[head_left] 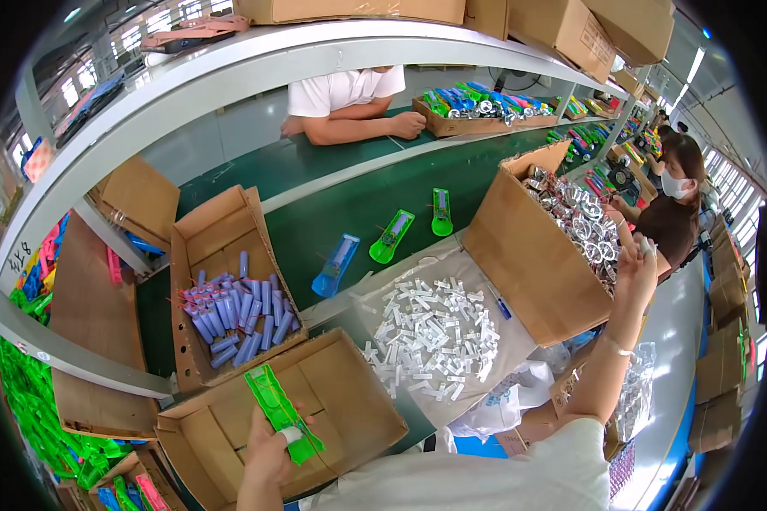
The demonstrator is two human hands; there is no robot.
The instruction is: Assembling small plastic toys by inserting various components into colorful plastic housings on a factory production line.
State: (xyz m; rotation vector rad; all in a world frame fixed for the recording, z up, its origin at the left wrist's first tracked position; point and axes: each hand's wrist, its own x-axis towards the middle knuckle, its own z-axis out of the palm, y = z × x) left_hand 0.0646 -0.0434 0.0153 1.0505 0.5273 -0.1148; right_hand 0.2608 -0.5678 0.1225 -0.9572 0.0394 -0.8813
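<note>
The green worktop (332, 213) runs across the middle of the frame. At right centre an open carton of shiny metal parts (584, 226) tilts toward the person. The right hand (637, 271) is raised beside it with fingers spread, holding nothing. At lower centre, over an empty carton (358, 409), the left hand (268, 451) grips a green plastic shell (279, 410), whose long axis runs from upper left to lower right, well apart from the right hand.
</note>
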